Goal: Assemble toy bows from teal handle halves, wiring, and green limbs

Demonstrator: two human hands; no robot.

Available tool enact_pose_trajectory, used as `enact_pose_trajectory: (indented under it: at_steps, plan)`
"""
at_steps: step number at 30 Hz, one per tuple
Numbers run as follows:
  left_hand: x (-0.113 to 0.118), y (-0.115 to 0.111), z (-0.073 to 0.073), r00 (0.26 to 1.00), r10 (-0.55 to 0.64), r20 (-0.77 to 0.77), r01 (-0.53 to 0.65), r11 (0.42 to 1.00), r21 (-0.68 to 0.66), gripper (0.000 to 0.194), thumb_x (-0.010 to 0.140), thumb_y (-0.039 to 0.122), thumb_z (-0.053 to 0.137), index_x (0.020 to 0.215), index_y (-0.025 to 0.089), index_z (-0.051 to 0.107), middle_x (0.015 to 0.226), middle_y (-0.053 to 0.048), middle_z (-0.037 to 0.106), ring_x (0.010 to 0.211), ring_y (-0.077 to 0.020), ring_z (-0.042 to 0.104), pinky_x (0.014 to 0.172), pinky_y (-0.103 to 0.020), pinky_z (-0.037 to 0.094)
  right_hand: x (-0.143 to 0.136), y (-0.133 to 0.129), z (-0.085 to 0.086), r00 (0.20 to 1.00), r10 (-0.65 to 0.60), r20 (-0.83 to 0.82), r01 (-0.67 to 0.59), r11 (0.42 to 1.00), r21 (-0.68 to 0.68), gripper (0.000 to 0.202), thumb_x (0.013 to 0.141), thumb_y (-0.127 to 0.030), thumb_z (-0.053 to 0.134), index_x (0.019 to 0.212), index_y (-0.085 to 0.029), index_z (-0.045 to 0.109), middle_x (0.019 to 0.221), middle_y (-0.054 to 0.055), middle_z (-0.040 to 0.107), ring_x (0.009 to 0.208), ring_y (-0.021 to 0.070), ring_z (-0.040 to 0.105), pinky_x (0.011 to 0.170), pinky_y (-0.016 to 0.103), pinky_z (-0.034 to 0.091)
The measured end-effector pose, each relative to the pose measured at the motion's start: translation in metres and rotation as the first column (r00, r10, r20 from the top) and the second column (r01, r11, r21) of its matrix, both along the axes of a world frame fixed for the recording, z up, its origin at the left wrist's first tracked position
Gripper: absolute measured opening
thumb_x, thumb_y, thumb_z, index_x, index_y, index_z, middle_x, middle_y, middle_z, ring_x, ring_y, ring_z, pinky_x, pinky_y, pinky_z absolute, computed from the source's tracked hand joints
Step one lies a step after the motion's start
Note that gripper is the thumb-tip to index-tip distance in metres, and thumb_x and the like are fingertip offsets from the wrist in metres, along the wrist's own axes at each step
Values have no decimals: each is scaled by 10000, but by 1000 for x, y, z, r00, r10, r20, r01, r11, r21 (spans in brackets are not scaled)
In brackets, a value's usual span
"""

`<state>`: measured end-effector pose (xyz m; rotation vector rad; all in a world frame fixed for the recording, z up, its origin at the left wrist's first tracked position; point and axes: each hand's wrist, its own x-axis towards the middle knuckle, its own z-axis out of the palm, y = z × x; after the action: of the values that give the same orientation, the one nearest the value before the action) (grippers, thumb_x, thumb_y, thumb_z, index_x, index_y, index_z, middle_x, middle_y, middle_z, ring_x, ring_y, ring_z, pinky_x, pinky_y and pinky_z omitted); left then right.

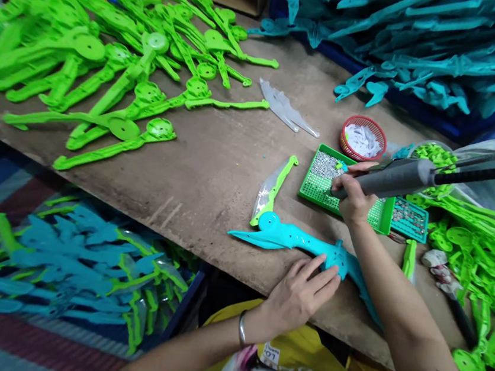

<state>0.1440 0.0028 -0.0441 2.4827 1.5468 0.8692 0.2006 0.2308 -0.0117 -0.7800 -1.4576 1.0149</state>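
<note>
- One long, turquoise, hooked plastic piece (304, 238) is laid by the near edge of the brown worktable (213, 175), pressed under the open fingers of the left hand (300, 296), presumably for steadiness
- One grey cylindrical power driver (400, 178) is gripped by the closed fingers of the right hand (356, 202), likely for control
- One green rectangular mesh tray (338, 212) is set within reach
- One round red plastic basket (382, 135) is placed just beyond, likely for easy picking
</note>
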Motion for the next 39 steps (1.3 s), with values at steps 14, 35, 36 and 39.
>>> enact_pose_trajectory:
  at_steps: [14,35,36,39]
  plan:
    - [1,0,-1,997,-34,63,38,997,-68,326,1024,243,468,1312,242,621,1375,-26,628,1339,-262,477,1062,-419,431,-42,-81,54,941,304,-147,-317,946,-75,236,843,-370,689,1030,-308,559,570,-77,535,428,148,490,491,342,464]
    - [-1,1,1,991,-79,112,96,982,-161,259,1012,209,476,1192,244,660,1149,-17,708,1109,-209,595,1040,-424,423,-66,-83,29,713,693,105,-666,717,-208,256,807,-444,689,781,-251,523,608,-45,510,554,137,494,559,309,450]
    - [-1,1,1,991,-76,108,94,982,-166,254,1011,205,476,1178,244,665,1144,-17,711,1102,-208,600,1031,-422,427,-63,-83,29,740,670,58,-649,734,-201,244,813,-443,696,837,-249,549,608,-50,519,543,136,501,554,309,453]
    - [-1,2,2,993,-67,92,80,986,-144,275,1018,199,466,1216,230,654,1242,-31,691,1245,-216,557,1054,-407,415,-45,-81,35,858,509,-69,-513,840,-178,258,837,-440,704,974,-250,596,591,-61,529,498,140,512,533,317,461]
